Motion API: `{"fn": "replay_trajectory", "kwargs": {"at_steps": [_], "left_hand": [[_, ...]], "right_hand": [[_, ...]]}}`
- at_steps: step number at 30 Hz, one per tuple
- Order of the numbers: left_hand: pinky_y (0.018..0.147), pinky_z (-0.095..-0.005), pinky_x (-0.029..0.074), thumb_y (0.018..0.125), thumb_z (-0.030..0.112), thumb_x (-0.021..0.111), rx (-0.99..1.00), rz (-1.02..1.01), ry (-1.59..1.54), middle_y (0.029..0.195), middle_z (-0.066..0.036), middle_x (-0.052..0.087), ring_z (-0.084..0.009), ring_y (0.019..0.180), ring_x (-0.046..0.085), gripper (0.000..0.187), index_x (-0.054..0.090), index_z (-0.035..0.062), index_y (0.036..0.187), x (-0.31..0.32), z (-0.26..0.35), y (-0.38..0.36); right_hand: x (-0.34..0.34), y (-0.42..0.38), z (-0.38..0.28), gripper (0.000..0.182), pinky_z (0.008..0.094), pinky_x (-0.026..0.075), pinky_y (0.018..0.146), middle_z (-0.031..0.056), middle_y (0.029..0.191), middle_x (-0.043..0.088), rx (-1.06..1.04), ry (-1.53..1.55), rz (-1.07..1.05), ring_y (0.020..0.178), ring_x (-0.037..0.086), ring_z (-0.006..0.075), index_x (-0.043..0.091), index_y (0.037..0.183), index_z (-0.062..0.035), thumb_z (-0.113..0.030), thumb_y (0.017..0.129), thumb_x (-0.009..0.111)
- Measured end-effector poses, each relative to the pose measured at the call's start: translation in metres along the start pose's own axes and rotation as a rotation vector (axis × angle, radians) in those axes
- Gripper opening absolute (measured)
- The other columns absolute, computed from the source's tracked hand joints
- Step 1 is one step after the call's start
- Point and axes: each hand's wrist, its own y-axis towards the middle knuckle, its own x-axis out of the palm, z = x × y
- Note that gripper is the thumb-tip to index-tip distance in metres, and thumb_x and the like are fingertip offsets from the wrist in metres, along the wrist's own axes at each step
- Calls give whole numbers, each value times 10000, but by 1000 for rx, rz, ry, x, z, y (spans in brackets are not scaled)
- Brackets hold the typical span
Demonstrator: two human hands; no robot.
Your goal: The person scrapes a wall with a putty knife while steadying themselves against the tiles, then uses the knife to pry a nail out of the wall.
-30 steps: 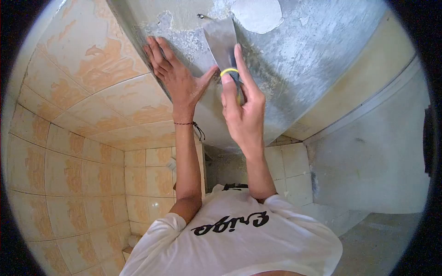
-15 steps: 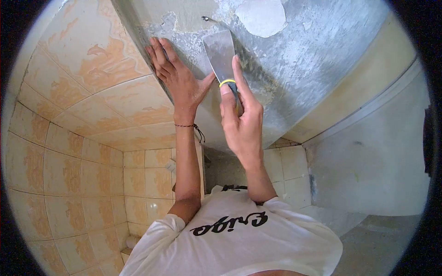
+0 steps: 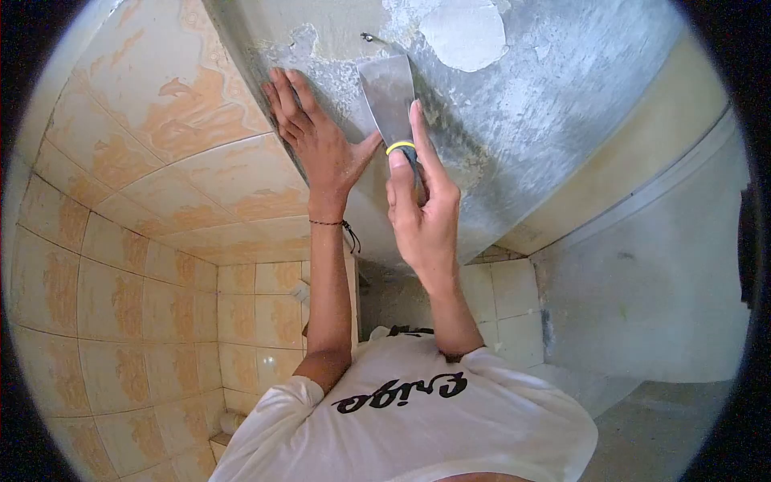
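My right hand point(image 3: 426, 213) is wrapped round the handle of a putty knife point(image 3: 388, 100), with the index finger stretched along the blade's edge. The wide metal blade points up the frame and lies against or close to the rough grey wall point(image 3: 530, 120); exact contact I cannot make out. A yellow ring marks where blade and dark handle meet. To the left, my left hand point(image 3: 321, 153) is open and lies flat on the wall by its edge, thumb spread towards the knife. A thin dark cord bracelet point(image 3: 326, 222) circles the left wrist.
A pale smooth patch point(image 3: 464, 36) and a small dark fixture or wire end point(image 3: 368, 37) are on the wall above the blade. Orange-and-cream tiles point(image 3: 181, 145) cover the left side. A grey panel-like surface point(image 3: 642, 281) is at the right.
The whole view has shifted slightly, so wall and hands appear a little lower and to the right. Hardly any movement of the putty knife against the wall shows.
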Motion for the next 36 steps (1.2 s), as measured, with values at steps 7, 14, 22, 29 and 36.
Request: {"fn": "replay_trajectory", "kwargs": {"at_steps": [7,14,22,29,36], "left_hand": [[1245,-549,131,560,509,927,-8,-13,-8,1693,-231,69,-456,1549,75,1477,46,3,1632,-2,1,-1],[1238,-550,144,589,556,914,-26,-23,-4,1689,-231,97,-457,1543,101,1454,64,4,1631,-4,1,-3],[1232,-552,153,605,575,900,-15,-14,-23,1689,-221,107,-448,1545,109,1430,81,6,1630,-4,0,-1],[1235,-553,149,614,583,895,-12,-13,-22,1689,-223,108,-450,1545,107,1423,81,9,1631,-3,0,-3],[1235,-550,145,627,593,888,-21,-16,-23,1689,-226,105,-454,1545,105,1421,73,9,1633,-3,-1,-3]], "right_hand": [[-9,-1,-4,554,206,297,480,-82,690,410,10,-23,-15,569,356,9,364,1600,-108,-186,1074,518],[-13,0,-5,528,367,527,822,324,1353,587,14,-118,-4,1111,669,194,399,1561,-38,-231,1081,505],[-7,-1,1,554,207,309,455,-75,667,434,-7,-59,16,545,371,4,369,1601,-134,-229,1082,537],[-6,-3,-4,552,202,308,458,-74,672,432,50,-77,14,548,373,5,360,1607,-146,-211,1083,520],[-2,-1,-1,535,208,312,443,-71,650,449,22,-46,36,533,376,2,382,1596,-135,-185,1080,516]]}}
